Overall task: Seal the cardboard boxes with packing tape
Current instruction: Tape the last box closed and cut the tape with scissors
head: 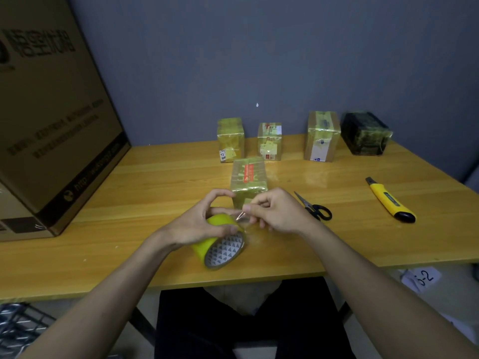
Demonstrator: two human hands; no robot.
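left hand (pixel 201 224) grips the tape roll (pixel 220 242) above the surface (pixel 337 242); right hand (pixel 272 215) pinches its free end. nearest box (pixel 248 181) looks already wrapped, as do four boxes (pixel 321 136) behind; little apparently remains.

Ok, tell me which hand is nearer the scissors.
Right. The right hand, pinching the tape end, sits just left of the scissors; the left hand grips the tape roll farther away.
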